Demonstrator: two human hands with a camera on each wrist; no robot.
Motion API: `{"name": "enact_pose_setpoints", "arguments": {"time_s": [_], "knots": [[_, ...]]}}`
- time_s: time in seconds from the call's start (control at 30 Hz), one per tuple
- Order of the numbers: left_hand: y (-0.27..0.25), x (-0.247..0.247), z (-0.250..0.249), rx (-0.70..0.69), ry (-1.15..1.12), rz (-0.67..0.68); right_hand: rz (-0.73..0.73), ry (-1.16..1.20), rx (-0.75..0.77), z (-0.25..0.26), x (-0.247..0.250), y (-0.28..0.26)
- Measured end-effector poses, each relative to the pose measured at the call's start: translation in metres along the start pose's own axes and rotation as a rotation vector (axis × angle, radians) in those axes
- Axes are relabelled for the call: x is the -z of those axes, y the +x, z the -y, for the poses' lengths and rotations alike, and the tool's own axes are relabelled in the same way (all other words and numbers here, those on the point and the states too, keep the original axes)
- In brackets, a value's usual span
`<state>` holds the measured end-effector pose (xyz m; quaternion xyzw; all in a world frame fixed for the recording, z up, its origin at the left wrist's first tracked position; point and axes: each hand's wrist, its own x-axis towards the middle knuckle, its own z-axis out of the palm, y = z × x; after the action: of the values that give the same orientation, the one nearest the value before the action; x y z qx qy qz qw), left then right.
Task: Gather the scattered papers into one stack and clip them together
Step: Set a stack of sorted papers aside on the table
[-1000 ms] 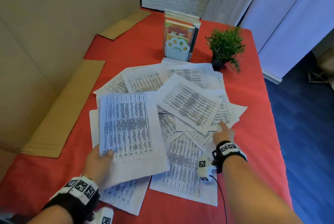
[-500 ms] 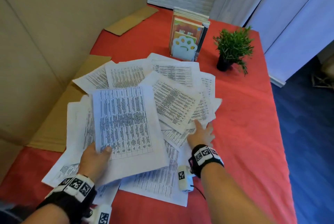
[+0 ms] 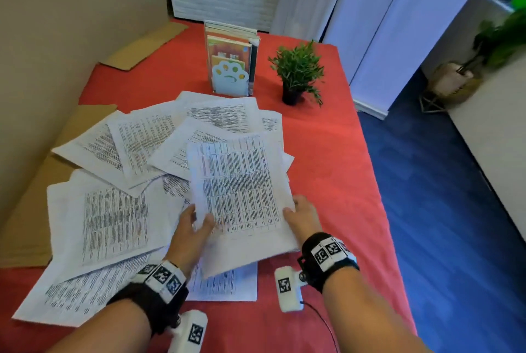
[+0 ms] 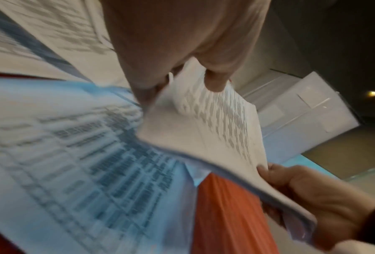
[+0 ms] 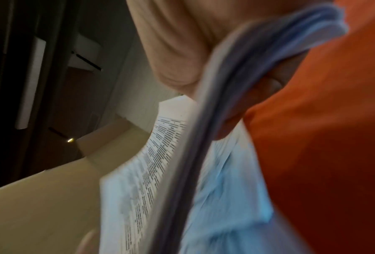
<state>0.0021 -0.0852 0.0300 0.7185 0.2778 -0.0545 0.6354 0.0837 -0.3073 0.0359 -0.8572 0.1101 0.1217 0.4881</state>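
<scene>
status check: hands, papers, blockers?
Left hand and right hand both grip a lifted bundle of printed white sheets. Other printed sheets lie scattered on red tablecloth. No clip visible.

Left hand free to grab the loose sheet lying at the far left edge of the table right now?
Probably not: the left hand grips the lifted stack with the right hand. Nothing blocks that far-left sheet, but it must let go first.

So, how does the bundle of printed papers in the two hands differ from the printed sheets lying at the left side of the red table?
The bundle of printed white papers is lifted and gripped by the left hand and the right hand; the loose printed sheets lie flat on the red tablecloth, untouched. The bundle is roughly squared up; the loose sheets are fanned at different angles. Both carry dense printed tables.
</scene>
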Motion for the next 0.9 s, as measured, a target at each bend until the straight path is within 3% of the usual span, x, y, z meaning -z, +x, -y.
{"name": "enact_pose_setpoints", "arguments": {"time_s": [0.1,0.23,0.43,0.57,0.67,0.9], "knots": [[0.003,-0.02,-0.004,0.01,0.068,0.06,-0.137,-0.029,-0.064,-0.023,0.055,0.011],[0.007,-0.034,-0.004,-0.035,0.219,0.014,-0.281,-0.134,-0.174,-0.059,0.124,0.028],[0.003,-0.044,-0.006,-0.048,0.299,-0.052,-0.295,-0.277,-0.265,-0.095,0.165,0.052],[0.006,-0.036,-0.003,-0.005,0.362,-0.121,-0.319,-0.503,-0.318,-0.085,0.154,0.056],[0.015,-0.016,0.004,0.026,0.449,-0.181,-0.274,-0.612,-0.214,-0.068,0.127,0.054],[0.041,0.073,0.013,0.263,0.6,-0.401,0.014,-0.322,0.049,-0.036,0.023,0.035]]}}
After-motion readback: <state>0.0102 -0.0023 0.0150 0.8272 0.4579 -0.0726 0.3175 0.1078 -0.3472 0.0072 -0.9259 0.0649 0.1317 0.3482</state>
